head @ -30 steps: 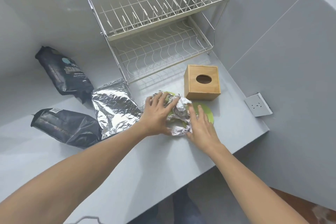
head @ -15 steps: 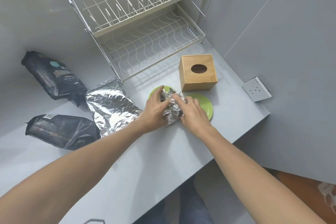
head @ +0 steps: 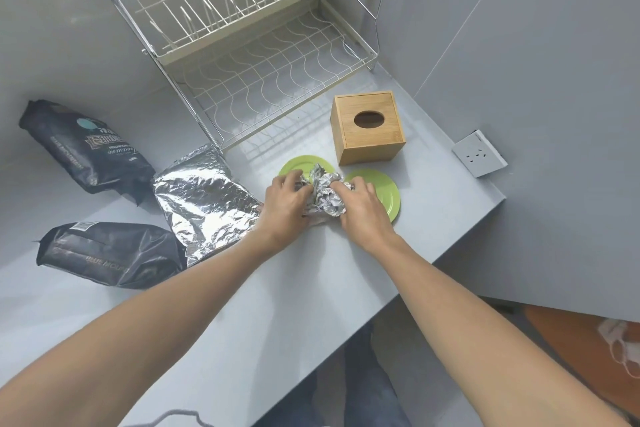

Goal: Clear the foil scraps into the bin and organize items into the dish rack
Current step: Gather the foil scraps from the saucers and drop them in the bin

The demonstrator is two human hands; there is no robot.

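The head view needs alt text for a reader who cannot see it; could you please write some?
Both hands, left hand and right hand, gather a crumpled foil wad over two green plates on a grey counter. Behind stand an empty two-tier dish rack and a wooden tissue box; a foil pouch and two black bags lie left.

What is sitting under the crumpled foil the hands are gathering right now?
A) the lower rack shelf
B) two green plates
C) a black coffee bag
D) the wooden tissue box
B: the crumpled foil, gripped by the left hand and the right hand, lies across two green plates on the counter, in front of the wooden tissue box.
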